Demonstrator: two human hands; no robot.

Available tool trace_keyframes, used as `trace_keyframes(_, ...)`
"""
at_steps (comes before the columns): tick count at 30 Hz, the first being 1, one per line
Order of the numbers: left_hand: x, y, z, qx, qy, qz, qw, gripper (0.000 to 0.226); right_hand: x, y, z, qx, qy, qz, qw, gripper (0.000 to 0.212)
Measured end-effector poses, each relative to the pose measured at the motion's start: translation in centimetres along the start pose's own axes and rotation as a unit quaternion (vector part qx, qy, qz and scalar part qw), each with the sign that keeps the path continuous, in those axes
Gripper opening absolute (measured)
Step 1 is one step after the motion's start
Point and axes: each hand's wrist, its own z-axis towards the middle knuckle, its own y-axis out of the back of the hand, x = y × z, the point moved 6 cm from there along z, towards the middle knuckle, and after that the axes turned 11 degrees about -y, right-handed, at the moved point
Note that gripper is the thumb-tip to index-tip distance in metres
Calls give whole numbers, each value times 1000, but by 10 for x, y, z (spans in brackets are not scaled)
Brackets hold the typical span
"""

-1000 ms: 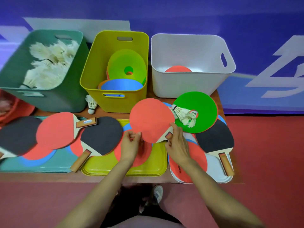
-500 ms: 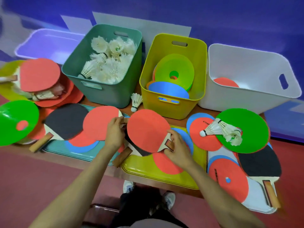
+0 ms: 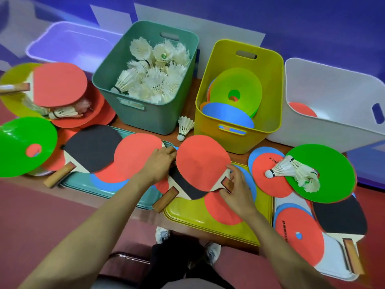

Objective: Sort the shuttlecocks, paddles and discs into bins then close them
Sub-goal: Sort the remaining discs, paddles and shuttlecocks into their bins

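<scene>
Right hand (image 3: 235,190): is pinching the wooden handle of the centre red paddle (image 3: 203,163) between thumb and fingertips.
Left hand (image 3: 160,165): is curling its fingers over the handle end of the left red paddle (image 3: 136,155).
Centre red paddle: is lying across a black paddle (image 3: 187,188) above the yellow tray (image 3: 198,217).
Left red paddle: is resting over the teal tray (image 3: 116,189).
Teal bin (image 3: 145,119): is holding shuttlecocks (image 3: 154,80).
Yellow bin (image 3: 239,142): is holding discs (image 3: 235,90).
White bin (image 3: 312,130): is showing one red paddle face (image 3: 302,108) inside.
Loose shuttlecock (image 3: 184,127): is standing on the table (image 3: 190,109) between the teal and yellow bins.
</scene>
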Motion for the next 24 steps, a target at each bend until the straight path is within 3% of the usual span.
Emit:
trace_keyframes(4, -6, -11, -33, -43, -22, -70, 996, 40, -1, 1, 0, 10, 19, 2, 1000, 71)
trace_keyframes(9, -21, -24, -69, -105, 63, -149, 981, 54, 0, 0, 3, 2, 17, -11, 1000, 70)
trace_keyframes(11, -25, -28, -77, -152, 160, -212, 952, 44, 3, -3, 2, 6, 26, -18, 999, 69)
trace_keyframes(13, -23, -32, -85, -213, 312, -285, 881, 26, 6, -6, 2, 6, 32, -13, 999, 69)
trace_keyframes(15, -26, -38, -87, -223, 422, -317, 820, 31, 8, -8, 0, 4, 34, -15, 999, 69)
trace_keyframes(20, -43, -36, -74, -183, 464, -270, 824, 48, 9, -9, -2, 5, 34, -23, 999, 68)
trace_keyframes(24, -47, -33, -71, -207, 505, -318, 775, 50, 9, -8, -2, 6, 39, -37, 999, 67)
